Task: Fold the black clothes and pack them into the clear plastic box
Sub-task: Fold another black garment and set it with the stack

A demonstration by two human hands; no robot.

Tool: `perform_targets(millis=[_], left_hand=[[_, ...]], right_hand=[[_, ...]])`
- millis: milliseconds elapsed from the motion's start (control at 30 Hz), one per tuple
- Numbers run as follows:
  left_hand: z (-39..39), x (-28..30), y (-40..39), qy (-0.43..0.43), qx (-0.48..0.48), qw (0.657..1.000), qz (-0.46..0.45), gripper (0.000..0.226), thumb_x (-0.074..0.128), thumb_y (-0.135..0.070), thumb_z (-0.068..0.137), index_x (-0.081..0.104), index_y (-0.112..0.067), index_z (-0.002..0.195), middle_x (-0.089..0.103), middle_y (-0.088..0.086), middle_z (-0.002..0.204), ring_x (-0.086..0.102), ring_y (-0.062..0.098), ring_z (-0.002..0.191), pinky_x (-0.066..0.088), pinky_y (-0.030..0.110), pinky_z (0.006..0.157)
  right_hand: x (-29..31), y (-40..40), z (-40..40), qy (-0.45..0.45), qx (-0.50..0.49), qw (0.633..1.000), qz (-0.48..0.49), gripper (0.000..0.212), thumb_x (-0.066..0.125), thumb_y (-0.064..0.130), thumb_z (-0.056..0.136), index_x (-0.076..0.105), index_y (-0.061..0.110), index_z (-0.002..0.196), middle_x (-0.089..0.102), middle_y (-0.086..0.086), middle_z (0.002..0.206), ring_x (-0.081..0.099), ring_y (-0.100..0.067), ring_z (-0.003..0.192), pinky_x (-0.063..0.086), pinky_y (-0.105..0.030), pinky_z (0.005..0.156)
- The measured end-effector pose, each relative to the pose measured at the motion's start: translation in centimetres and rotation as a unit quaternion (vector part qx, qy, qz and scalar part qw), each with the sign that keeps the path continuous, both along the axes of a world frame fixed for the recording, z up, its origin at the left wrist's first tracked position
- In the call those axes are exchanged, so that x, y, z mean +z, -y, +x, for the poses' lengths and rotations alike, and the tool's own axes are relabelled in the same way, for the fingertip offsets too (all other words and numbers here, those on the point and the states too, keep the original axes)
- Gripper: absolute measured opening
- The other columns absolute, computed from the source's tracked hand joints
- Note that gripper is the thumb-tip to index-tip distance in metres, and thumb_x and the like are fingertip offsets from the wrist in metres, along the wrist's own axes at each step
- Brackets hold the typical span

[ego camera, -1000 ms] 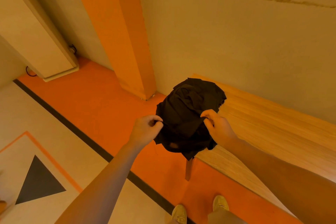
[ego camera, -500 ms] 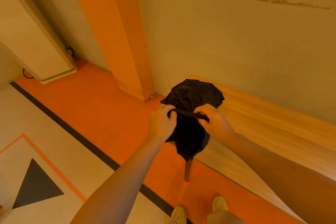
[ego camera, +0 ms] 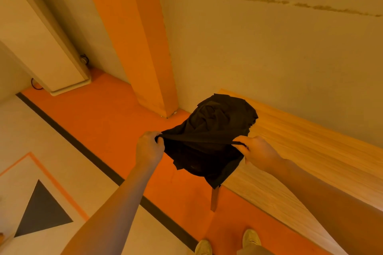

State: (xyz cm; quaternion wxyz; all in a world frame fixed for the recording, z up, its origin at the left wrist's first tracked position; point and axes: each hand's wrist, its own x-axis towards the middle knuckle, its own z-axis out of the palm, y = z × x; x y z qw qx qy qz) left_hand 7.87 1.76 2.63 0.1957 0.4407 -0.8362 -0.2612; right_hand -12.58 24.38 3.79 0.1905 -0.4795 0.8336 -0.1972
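Wooden table (ego camera: 310, 161) against wall (ego camera: 269, 47); orange pillar (ego camera: 134, 37); black triangle (ego camera: 41, 211) on floor (ego camera: 93, 126).

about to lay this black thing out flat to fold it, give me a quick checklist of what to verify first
1. Left hand grips an edge of the black garment: ok.
2. Right hand pinches the other end of that edge: ok.
3. Edge between the hands pulled taut: ok.
4. Rest of the garment smoothed: not ok, it is bunched on the corner of the wooden table and partly hangs off it.
5. Bare table surface to spread it on: ok, clear wood to the right of the garment.
6. Clear plastic box within reach: cannot tell, no box is in view.
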Motion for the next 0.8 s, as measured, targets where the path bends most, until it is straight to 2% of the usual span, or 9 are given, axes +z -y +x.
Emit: perform_targets(millis=[100, 167, 233, 300, 367, 433, 567, 700, 800], left_hand=[[0.5, -0.1, 0.4, 0.013, 0.010, 1.000, 0.018, 0.021, 0.050, -0.005, 0.096, 0.069, -0.004, 0.106, 0.061, 0.007, 0.083, 0.049, 0.013, 0.052, 0.037, 0.026, 0.047], [0.6, -0.2, 0.4, 0.013, 0.000, 1.000, 0.027, 0.021, 0.051, -0.006, 0.097, 0.068, -0.005, 0.108, 0.064, 0.010, 0.088, 0.049, 0.010, 0.055, 0.037, 0.023, 0.049], [0.6, -0.4, 0.3, 0.015, -0.011, 0.999, 0.045, 0.022, 0.051, -0.008, 0.098, 0.067, -0.005, 0.114, 0.067, 0.012, 0.097, 0.054, 0.014, 0.061, 0.039, 0.021, 0.053], [0.6, -0.6, 0.2, 0.032, -0.030, 0.996, 0.074, 0.027, 0.053, -0.012, 0.098, 0.063, -0.006, 0.122, 0.065, 0.014, 0.114, 0.062, 0.027, 0.089, 0.049, 0.032, 0.073], [0.8, -0.6, 0.3, 0.045, -0.064, 0.988, 0.132, 0.035, 0.059, -0.017, 0.096, 0.057, -0.010, 0.130, 0.058, 0.011, 0.128, 0.056, 0.029, 0.115, 0.045, 0.037, 0.094], [1.1, -0.2, 0.4, 0.040, -0.101, 0.969, 0.221, 0.047, 0.065, -0.017, 0.092, 0.052, -0.014, 0.136, 0.053, 0.007, 0.135, 0.053, 0.026, 0.122, 0.045, 0.038, 0.098], [1.8, 0.8, 0.4, 0.067, -0.175, 0.948, 0.257, 0.052, 0.061, -0.001, 0.092, 0.048, -0.018, 0.139, 0.046, 0.009, 0.144, 0.056, 0.026, 0.119, 0.051, 0.038, 0.087], [2.2, 1.8, 0.0, 0.058, -0.197, 0.965, 0.162, 0.035, 0.058, -0.003, 0.094, 0.060, -0.016, 0.127, 0.054, 0.006, 0.138, 0.063, 0.020, 0.108, 0.052, 0.030, 0.091], [2.2, 2.5, -0.5, 0.040, -0.215, 0.970, 0.110, 0.025, 0.059, -0.013, 0.094, 0.066, -0.015, 0.119, 0.065, -0.002, 0.118, 0.066, 0.008, 0.082, 0.052, 0.016, 0.078]], right_hand=[[1.0, -0.3, 0.0, 0.017, -0.004, 0.999, -0.046, 0.030, 0.049, 0.026, 0.099, 0.061, 0.020, 0.125, 0.054, 0.025, 0.076, 0.053, 0.007, 0.063, 0.046, -0.014, 0.068], [1.5, -0.6, 0.0, 0.049, -0.008, 0.996, -0.075, 0.029, 0.051, 0.027, 0.097, 0.061, 0.028, 0.124, 0.066, 0.015, 0.076, 0.064, -0.004, 0.069, 0.055, -0.029, 0.071], [1.9, -0.7, 0.1, 0.085, -0.028, 0.988, -0.125, 0.025, 0.057, 0.023, 0.094, 0.064, 0.036, 0.115, 0.072, 0.010, 0.087, 0.067, -0.001, 0.081, 0.056, -0.022, 0.073], [2.6, -0.5, 0.4, 0.144, -0.054, 0.975, -0.163, 0.022, 0.063, 0.018, 0.090, 0.067, 0.038, 0.099, 0.069, 0.022, 0.091, 0.063, 0.011, 0.087, 0.049, -0.007, 0.075], [3.2, -0.1, 0.6, 0.205, -0.066, 0.963, -0.163, 0.019, 0.068, 0.019, 0.087, 0.069, 0.038, 0.090, 0.070, 0.023, 0.085, 0.065, 0.008, 0.087, 0.049, -0.008, 0.074], [3.4, 0.2, 0.7, 0.249, -0.058, 0.957, -0.138, 0.015, 0.072, 0.024, 0.082, 0.070, 0.034, 0.094, 0.073, 0.017, 0.087, 0.067, 0.003, 0.088, 0.052, -0.013, 0.077], [3.0, 0.6, 0.9, 0.314, -0.020, 0.947, -0.062, 0.035, 0.071, 0.019, 0.085, 0.062, 0.031, 0.117, 0.065, 0.018, 0.103, 0.064, 0.007, 0.092, 0.051, -0.011, 0.073], [2.1, 1.1, 1.4, 0.203, -0.002, 0.979, -0.032, 0.028, 0.059, 0.016, 0.094, 0.062, 0.031, 0.117, 0.063, 0.017, 0.101, 0.057, 0.015, 0.085, 0.045, -0.002, 0.072], [2.2, 1.5, 1.9, 0.176, 0.000, 0.980, -0.094, 0.018, 0.061, 0.016, 0.093, 0.064, 0.026, 0.107, 0.067, 0.016, 0.091, 0.060, 0.017, 0.081, 0.044, -0.003, 0.073]])
